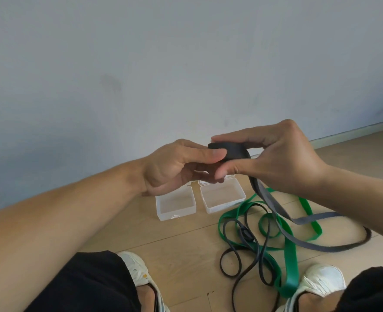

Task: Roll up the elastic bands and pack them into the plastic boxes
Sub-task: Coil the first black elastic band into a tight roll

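Observation:
Both hands hold a partly rolled black elastic band (233,150) in the air above the floor. My left hand (177,165) pinches the coil from the left with thumb and fingers. My right hand (276,158) wraps over it from the right. The band's loose grey tail (273,206) hangs down to the floor and loops off to the right. Below the hands stand two open clear plastic boxes, one on the left (175,204) and one on the right (223,195); both look empty. A green band (289,262) and a thin black band (249,255) lie tangled on the floor.
The floor is light wood planks (181,242) and meets a pale grey wall (186,64) just behind the boxes. My knees in black shorts and two white shoes (141,275) frame the bottom of the view, the right shoe (318,282) touching the green band.

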Demonstrator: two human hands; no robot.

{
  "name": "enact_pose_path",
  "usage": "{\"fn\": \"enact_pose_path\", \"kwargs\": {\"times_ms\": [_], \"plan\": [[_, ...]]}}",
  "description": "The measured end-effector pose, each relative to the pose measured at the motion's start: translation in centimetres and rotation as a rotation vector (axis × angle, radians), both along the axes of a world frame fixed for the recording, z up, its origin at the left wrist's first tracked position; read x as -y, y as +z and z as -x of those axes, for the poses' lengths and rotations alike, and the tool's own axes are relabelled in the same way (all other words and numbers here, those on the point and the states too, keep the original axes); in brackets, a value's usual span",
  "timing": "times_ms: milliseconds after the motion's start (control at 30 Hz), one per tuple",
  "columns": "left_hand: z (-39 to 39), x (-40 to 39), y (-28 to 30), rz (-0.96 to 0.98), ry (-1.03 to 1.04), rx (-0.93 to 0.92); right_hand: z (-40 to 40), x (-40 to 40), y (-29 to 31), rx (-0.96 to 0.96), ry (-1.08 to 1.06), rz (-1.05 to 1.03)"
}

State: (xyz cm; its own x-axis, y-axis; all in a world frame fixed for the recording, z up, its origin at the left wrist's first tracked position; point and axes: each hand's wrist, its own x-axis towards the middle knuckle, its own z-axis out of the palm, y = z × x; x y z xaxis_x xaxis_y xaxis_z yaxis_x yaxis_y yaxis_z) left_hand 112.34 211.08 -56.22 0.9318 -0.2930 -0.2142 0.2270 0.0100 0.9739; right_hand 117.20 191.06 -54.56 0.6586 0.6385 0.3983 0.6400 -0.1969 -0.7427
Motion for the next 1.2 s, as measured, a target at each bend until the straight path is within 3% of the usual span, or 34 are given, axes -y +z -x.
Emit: {"fn": "enact_pose_path", "kwargs": {"times_ms": [100, 167, 267, 367, 500, 667, 767, 933, 1033, 1133, 1200], "plan": [[-0.2, -0.1, -0.2, 0.124, -0.096, -0.033, 0.0, -0.2, -0.3, -0.114, 0.001, -0.093], [-0.4, 0.0, 0.1, 0.076, -0.083, -0.071, -0.2, -0.2, -0.3, -0.099, -0.046, -0.066], [-0.3, 1.0, 0.5, -0.195, 0.041, -0.108, -0.9, 0.1, -0.5, 0.103, -0.105, 0.081], [0.1, 2.2, 0.7, -0.391, 0.198, -0.021, -1.2, -0.3, -1.3, 0.438, -0.048, 0.193], [0.2, 2.5, 0.5, -0.473, 0.280, 0.062, -1.2, -0.6, -1.2, 0.524, -0.066, 0.152], [-0.2, 1.6, -0.2, -0.215, 0.140, 0.134, -0.3, -0.3, -1.1, 0.209, -0.084, 0.004], [-0.4, 0.5, -0.3, 0.006, 0.074, 0.067, -0.3, 0.2, -0.8, 0.035, -0.052, -0.028], [-0.6, -0.1, -0.3, 0.105, -0.061, -0.049, 0.0, 0.0, -0.2, -0.003, -0.010, -0.035], [-0.7, 0.0, -0.2, -0.019, -0.027, -0.132, -1.0, 0.4, -0.4, 0.091, -0.096, 0.127], [-0.3, 1.3, 0.0, -0.328, 0.124, -0.049, -1.4, 0.1, -0.9, 0.286, -0.088, 0.311], [-0.2, 2.1, 0.0, -0.457, 0.209, 0.014, -1.2, -0.5, -1.2, 0.379, -0.065, 0.297]]}}
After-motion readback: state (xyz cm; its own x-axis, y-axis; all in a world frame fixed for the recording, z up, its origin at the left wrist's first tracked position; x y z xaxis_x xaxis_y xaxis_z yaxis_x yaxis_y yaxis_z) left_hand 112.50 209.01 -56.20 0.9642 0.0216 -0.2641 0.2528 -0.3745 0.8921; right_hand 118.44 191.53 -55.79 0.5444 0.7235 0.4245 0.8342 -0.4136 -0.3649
